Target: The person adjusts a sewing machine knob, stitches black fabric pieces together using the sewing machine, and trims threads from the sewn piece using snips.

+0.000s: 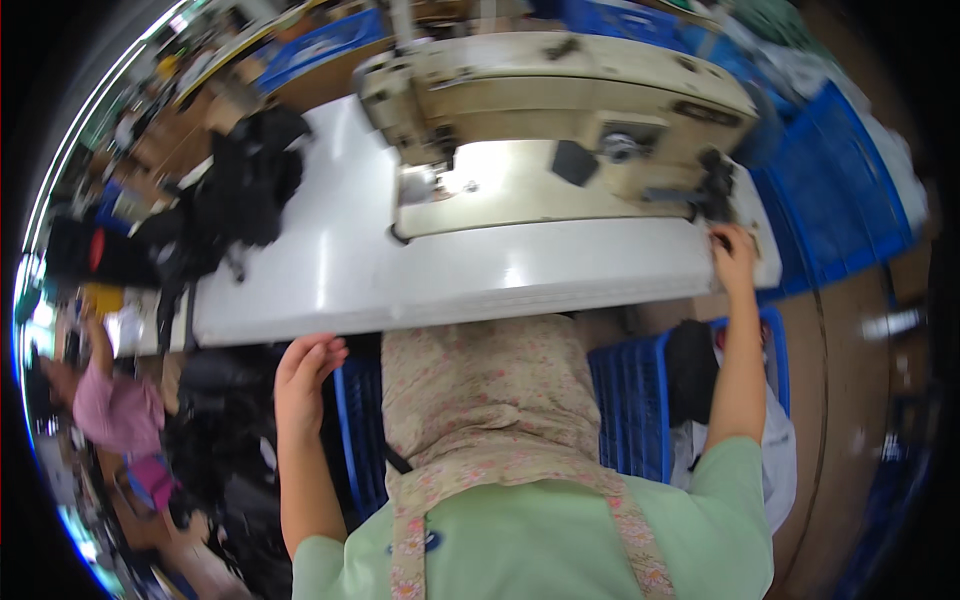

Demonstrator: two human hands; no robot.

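A cream industrial sewing machine (570,95) stands on a white table (470,270) in front of me. A small dark flat piece (574,163) shows against its bed, right of the needle area. My right hand (735,252) rests at the table's right end, just below the machine's base, its fingers curled in. What they hold, if anything, is too small to make out. Below the table's front edge, at left, my left hand (310,375) hovers with its fingers bent and close together. Nothing shows in it.
A heap of black fabric pieces (255,180) lies on the table's left end. Blue crates (840,190) stand at right, with another blue basket (632,410) beside my lap holding dark and white cloth. Further left, a person in pink (115,405) sits among black material.
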